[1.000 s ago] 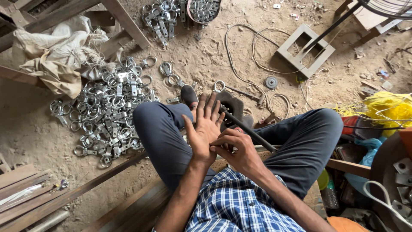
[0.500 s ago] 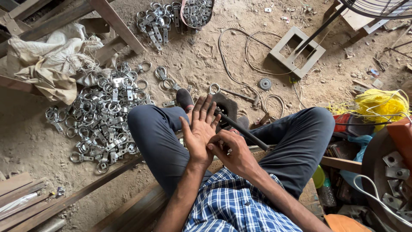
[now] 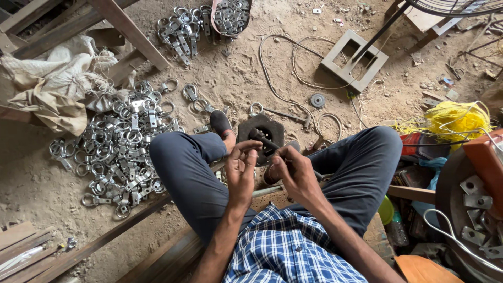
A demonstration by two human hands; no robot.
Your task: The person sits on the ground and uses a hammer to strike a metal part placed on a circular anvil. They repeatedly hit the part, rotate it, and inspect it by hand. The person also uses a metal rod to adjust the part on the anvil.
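Sandy dirt floor spreads out below me, littered with metal and scraps of wood. Off to my left lies a big heap of metal ring clamps, with a crumpled cloth sack beyond it and wooden beams crossing above. A second, smaller cluster of clamps sits farther out beside a round basin full of the same parts. A square metal frame rests ahead to my right, thin wire looping across the sand near it, and a yellow tangle of cord lies at the far right.

I sit with my knees spread, a dark round iron block on the ground between my feet. My right hand is closed around a dark metal rod whose tip reaches over the block. My left hand is raised just beside it, fingers curled with their tips pinched together; whether they grip anything small I cannot tell.
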